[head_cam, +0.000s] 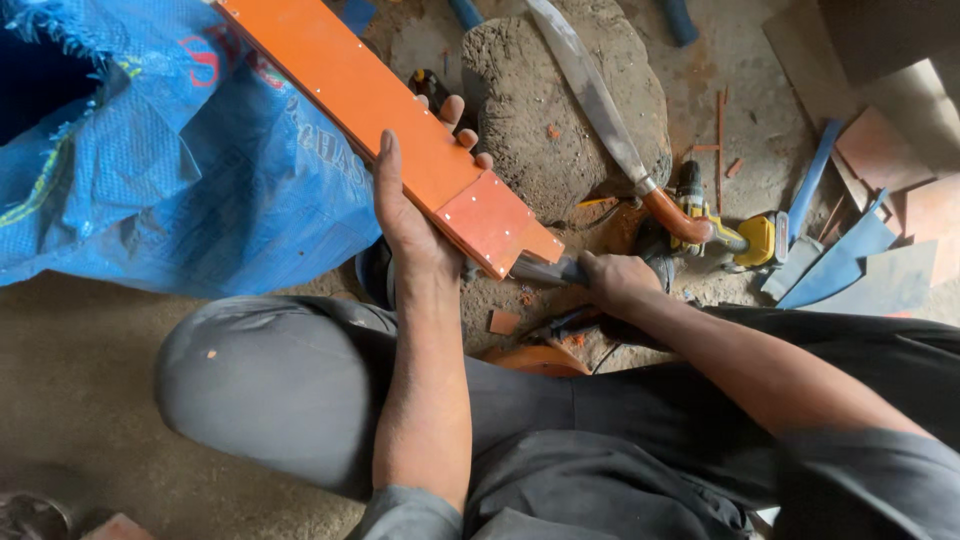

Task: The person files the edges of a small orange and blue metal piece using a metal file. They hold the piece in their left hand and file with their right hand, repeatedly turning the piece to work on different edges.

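My left hand (415,205) grips a long orange flat sheath-like board (390,110) from below, thumb along its near edge and fingertips showing on the far edge. The board runs from the top left down to its stepped end near the middle. My right hand (615,280) is closed around a dark tool handle (545,270) whose tip meets the open end of the board. Both forearms reach out over my bent knees in grey trousers.
A big blue woven sack (180,170) lies at the left. A worn stone block (565,100) carries a long curved blade with an orange handle (610,130). A yellow power drill (740,235), blue and orange board offcuts (870,200) lie at the right.
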